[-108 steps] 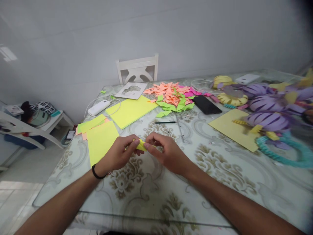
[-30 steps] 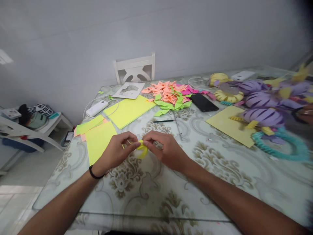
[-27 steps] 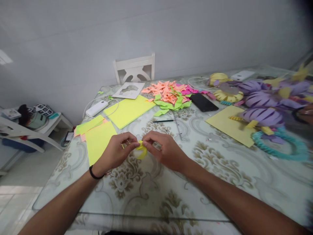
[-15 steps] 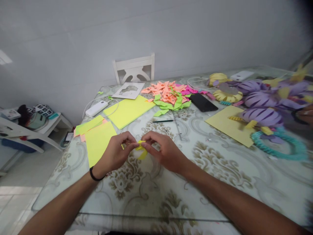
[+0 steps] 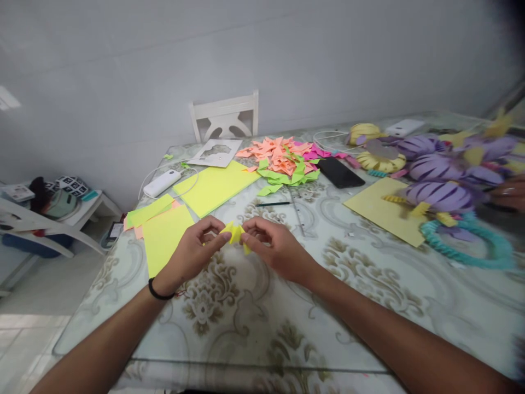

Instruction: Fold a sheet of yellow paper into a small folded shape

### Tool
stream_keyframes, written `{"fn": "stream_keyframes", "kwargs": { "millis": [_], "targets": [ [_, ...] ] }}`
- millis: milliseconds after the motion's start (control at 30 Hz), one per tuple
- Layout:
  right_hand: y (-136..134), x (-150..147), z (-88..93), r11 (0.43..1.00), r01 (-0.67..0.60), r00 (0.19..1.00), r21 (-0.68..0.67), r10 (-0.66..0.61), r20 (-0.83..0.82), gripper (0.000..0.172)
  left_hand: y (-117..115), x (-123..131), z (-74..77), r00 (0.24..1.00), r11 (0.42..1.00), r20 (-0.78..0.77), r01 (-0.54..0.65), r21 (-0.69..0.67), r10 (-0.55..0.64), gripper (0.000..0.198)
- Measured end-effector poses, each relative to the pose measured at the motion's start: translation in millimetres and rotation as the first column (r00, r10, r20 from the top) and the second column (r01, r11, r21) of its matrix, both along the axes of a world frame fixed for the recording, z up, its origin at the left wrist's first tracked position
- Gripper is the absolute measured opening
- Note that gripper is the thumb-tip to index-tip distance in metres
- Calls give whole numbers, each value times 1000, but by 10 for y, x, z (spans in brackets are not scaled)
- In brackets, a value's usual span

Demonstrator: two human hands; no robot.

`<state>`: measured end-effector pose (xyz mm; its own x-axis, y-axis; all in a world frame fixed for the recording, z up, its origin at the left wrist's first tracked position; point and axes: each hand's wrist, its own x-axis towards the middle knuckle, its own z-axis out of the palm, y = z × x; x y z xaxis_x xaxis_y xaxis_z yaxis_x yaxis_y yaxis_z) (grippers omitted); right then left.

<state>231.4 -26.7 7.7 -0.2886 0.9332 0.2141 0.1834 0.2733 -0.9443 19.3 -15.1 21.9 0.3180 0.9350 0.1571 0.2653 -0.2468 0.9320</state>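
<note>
Between my hands, above the patterned table [image 5: 262, 323], is a small folded yellow paper [image 5: 233, 232]. My left hand [image 5: 197, 247] pinches its left side between thumb and fingers. On the right side my right hand [image 5: 275, 247] grips it the same way, with the fingertips curled behind. Yellow paper sheets [image 5: 166, 238] lie just left of my left hand. Beyond my hands rest a dark pen [image 5: 273, 204] and a clear ruler [image 5: 298, 210]. Farther back is a heap of folded orange paper pieces [image 5: 274, 150] with green folded pieces [image 5: 287, 178] in front.
A black phone [image 5: 340, 172] lies right of the heap. At the right are a pale yellow sheet [image 5: 381, 210], purple paper lanterns [image 5: 438, 194] and a teal ring [image 5: 467, 254]. Another person's hand [image 5: 508, 194] shows at the right edge. A white device [image 5: 163, 183] with a cable lies left.
The folded yellow paper has been turned and spread, so more of its pleated shape shows between my hands. The other person's hand at the right edge has shifted.
</note>
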Motion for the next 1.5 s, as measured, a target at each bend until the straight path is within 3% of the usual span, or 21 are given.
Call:
{"fn": "stream_keyframes", "kwargs": {
  "millis": [233, 400, 600, 900, 1033, 1200, 1333, 1500],
  "targets": [
    [-26, 15, 27, 999, 28, 1000, 24, -28, 10, 18, -3, -2, -19, 999, 997, 30, 24, -69, -21, 28],
    [-28, 6, 34, 999, 27, 1000, 27, -27, 3, 17, -5, 19, -11, 983, 990, 181, 39, -135, -14, 32],
    [-25, -9, 19, 997, 75, 996, 0, -75, -50, 12, -9, 23, 7, 982, 976, 179, 97, -197, -62, 28],
    [-17, -24, 20, 998, 65, 991, -14, -67, -118, 16, -13, -6, -14, 988, 987, 148, 73, -140, -52, 27],
    [-45, -24, 23, 992, 103, 994, 76, -101, -34, 15, -10, -1, -8, 988, 987, 151, 43, -153, -20, 27],
    [-53, -14, -5, 948, 48, 985, 314, -96, 141, 12, -26, 9, 5, 991, 976, 92, 110, -186, -94, 28],
    [-35, -3, -46, 891, 3, 981, 453, -92, 173, 13, -30, 9, 10, 988, 974, 111, 123, -191, -103, 30],
    [-48, -12, -18, 850, -49, 981, 525, -58, 184, 14, -16, 20, -3, 991, 984, 115, 84, -158, -66, 28]
  ]
}}
